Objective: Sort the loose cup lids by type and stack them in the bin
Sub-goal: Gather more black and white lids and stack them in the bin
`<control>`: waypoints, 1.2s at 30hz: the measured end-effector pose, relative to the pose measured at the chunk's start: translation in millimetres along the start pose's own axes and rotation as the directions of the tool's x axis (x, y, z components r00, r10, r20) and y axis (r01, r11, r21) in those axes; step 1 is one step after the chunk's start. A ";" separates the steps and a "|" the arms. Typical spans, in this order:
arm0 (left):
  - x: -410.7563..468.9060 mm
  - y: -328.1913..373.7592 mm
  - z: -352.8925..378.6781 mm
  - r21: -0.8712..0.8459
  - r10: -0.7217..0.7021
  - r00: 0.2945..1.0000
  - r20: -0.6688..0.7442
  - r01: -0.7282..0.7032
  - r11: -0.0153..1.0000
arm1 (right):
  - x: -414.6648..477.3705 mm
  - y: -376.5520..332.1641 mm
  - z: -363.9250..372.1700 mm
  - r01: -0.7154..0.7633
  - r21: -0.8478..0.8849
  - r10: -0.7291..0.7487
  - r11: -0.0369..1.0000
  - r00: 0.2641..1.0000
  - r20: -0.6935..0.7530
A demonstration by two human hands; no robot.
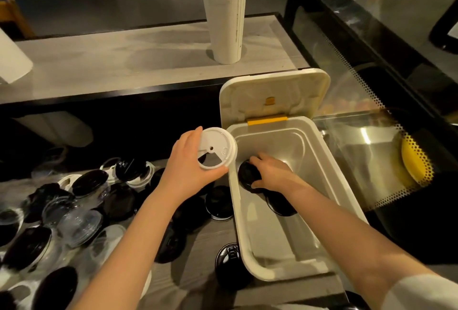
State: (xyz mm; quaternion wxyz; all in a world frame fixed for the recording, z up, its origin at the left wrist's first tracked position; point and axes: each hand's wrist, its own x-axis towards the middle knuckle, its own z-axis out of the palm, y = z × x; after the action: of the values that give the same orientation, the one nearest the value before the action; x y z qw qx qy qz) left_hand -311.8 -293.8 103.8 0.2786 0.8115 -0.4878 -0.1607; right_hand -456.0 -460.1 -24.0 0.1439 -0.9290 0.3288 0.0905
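Left hand [188, 166]: grips a white lid [215, 148] by the rim, thumb on the near edge, fingers round the far left edge. The lid is held in the air over the far left corner of the bin [272, 240], its face turned up toward the camera, with a small hole near the middle.

Right hand [271, 171]: down inside the bin, fingers curled over a black lid [247, 173] close to the left wall. Cannot tell whether this lid rests on the bin floor.

Bin: white, oblong, at the right end of the counter [198, 285]. Its cover [272, 91] is flipped up on the far side, with a yellow latch [267, 120] at the hinge edge. A second black lid [282, 207] lies on the bin floor just near of the right hand, partly under the wrist.

Counter left of the bin: a loose pile [74, 210] of black, clear and white lids, overlapping and lying at all angles. One black lid [219, 204] lies just beside the bin's left wall; another [228, 260] lies by the near left corner.

Far side: a tall stack of paper cups [226, 12] stands on a pale shelf. Right: a glass case [371, 37] with something yellow [411, 161] inside, blurred by reflections.
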 end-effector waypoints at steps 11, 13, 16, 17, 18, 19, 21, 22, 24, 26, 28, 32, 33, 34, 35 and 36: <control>13.3 28.1 15.6 0.041 0.115 0.991 0.066 -0.118 0.992 | -18.7 -3.1 -56.3 0.050 0.657 0.188 0.753 0.939 -0.287; 10.0 36.5 25.1 0.068 0.161 0.982 0.098 -0.168 0.983 | -32.2 -10.6 -83.2 0.111 0.859 0.287 0.500 0.915 -0.285; 2.8 40.6 38.7 0.119 0.228 0.967 0.115 -0.241 0.963 | -60.3 -15.2 -106.4 0.060 0.972 0.266 0.227 0.956 -0.121; 0.3 40.1 41.6 0.136 0.245 0.962 0.119 -0.260 0.956 | -69.7 -15.0 -107.7 0.028 0.967 0.210 0.255 0.974 -0.083; -1.7 39.2 44.2 0.155 0.264 0.956 0.126 -0.282 0.947 | -77.9 -14.4 -107.1 0.007 0.947 0.157 0.322 0.986 -0.061; -3.4 38.2 45.9 0.173 0.287 0.948 0.137 -0.309 0.935 | -84.2 -13.7 -106.1 -0.001 0.916 0.116 0.401 0.992 -0.050; -5.6 36.0 48.6 0.199 0.322 0.932 0.166 -0.351 0.915 | -90.4 -13.0 -103.7 -0.022 0.867 0.098 0.498 0.995 -0.032; -6.8 34.5 50.4 0.207 0.330 0.926 0.181 -0.364 0.908 | -91.4 -11.8 -102.0 -0.038 0.858 0.104 0.512 0.994 -0.018; -9.6 29.6 52.8 0.238 0.339 0.919 0.204 -0.382 0.893 | -90.1 -6.8 -96.7 -0.071 0.838 0.131 0.541 0.991 -0.001; -11.3 21.2 53.6 0.290 0.310 0.926 0.213 -0.363 0.885 | -87.7 1.5 -86.9 -0.126 0.763 0.180 0.634 0.984 0.013; -12.9 10.2 53.8 0.324 0.249 0.941 0.231 -0.316 0.892 | -85.6 9.1 -74.5 -0.201 0.634 0.165 0.747 0.979 0.116; -15.1 -6.1 59.1 0.315 0.213 0.935 0.283 -0.300 0.900 | -75.5 3.6 -46.6 -0.179 0.328 0.007 0.928 0.886 0.464; -15.5 -7.8 60.5 0.306 0.215 0.935 0.281 -0.300 0.903 | -69.5 -0.4 -38.0 -0.135 0.259 -0.017 0.956 0.859 0.511; -15.8 -8.7 62.0 0.301 0.217 0.937 0.274 -0.298 0.906 | -62.6 -4.4 -28.5 -0.092 0.203 -0.035 0.975 0.838 0.545; -16.1 -9.4 63.1 0.300 0.219 0.939 0.266 -0.297 0.906 | -55.6 -8.3 -18.6 -0.050 0.163 -0.052 0.985 0.822 0.567; -16.2 -10.0 64.0 0.302 0.221 0.940 0.259 -0.297 0.906 | -49.2 -11.7 -9.6 -0.012 0.132 -0.067 0.991 0.814 0.577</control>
State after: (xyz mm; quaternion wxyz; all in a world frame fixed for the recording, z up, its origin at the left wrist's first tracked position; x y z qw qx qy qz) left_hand -346.5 -294.8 46.8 0.0992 0.7519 -0.6397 -0.1247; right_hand -485.6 -425.8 0.4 0.2982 -0.8506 0.2611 0.3454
